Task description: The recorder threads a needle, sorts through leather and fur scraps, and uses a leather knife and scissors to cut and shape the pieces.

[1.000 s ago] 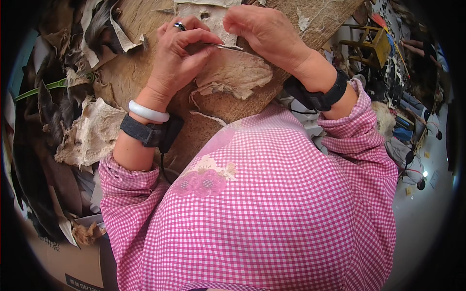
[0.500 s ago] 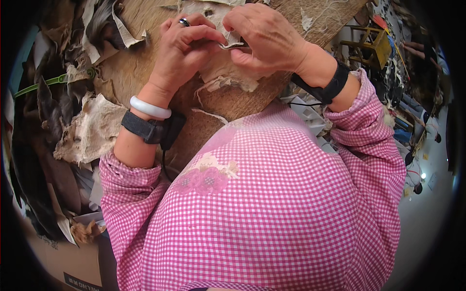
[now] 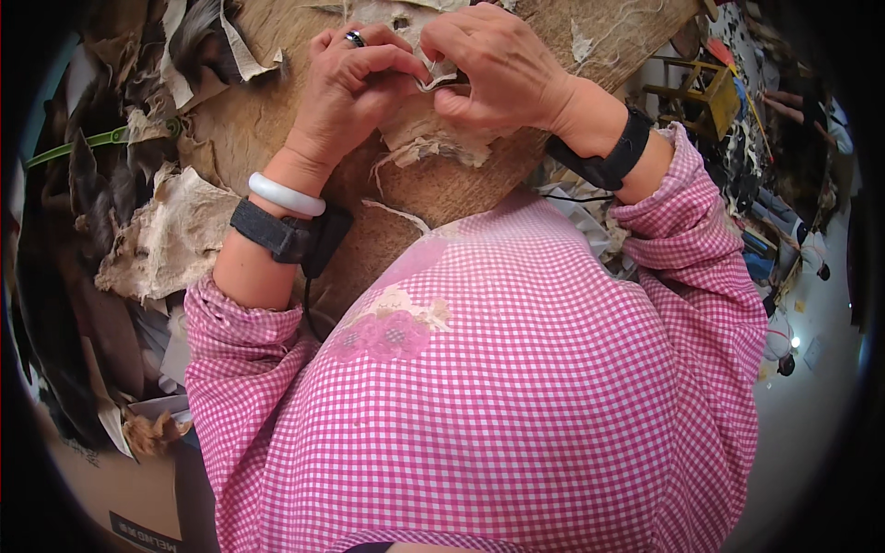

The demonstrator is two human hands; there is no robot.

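A pale, thin piece of dried hide (image 3: 438,138) with ragged edges lies on the worn brown board, spreading out beneath both my hands. My left hand (image 3: 355,97), with a ring on one finger, pinches a raised fold or edge of that hide between thumb and fingertips. Close beside it, my right hand (image 3: 498,74) has its fingers curled at the same edge, thumb underneath. A thin whitish strand shows between the two sets of fingertips. Whether a needle is in the right fingers cannot be made out.
The brown board (image 3: 244,124) carries loose fibres. Scraps of fur and hide pile at the left, with a pale hide scrap (image 3: 166,240) and a green plastic strip (image 3: 101,140). A cardboard box (image 3: 138,493) stands lower left. At right is a yellow wooden stool (image 3: 705,97).
Both hands keep their pinch at the hide's edge. The right hand has shifted very slightly to the left and up, and the view has tilted a little.
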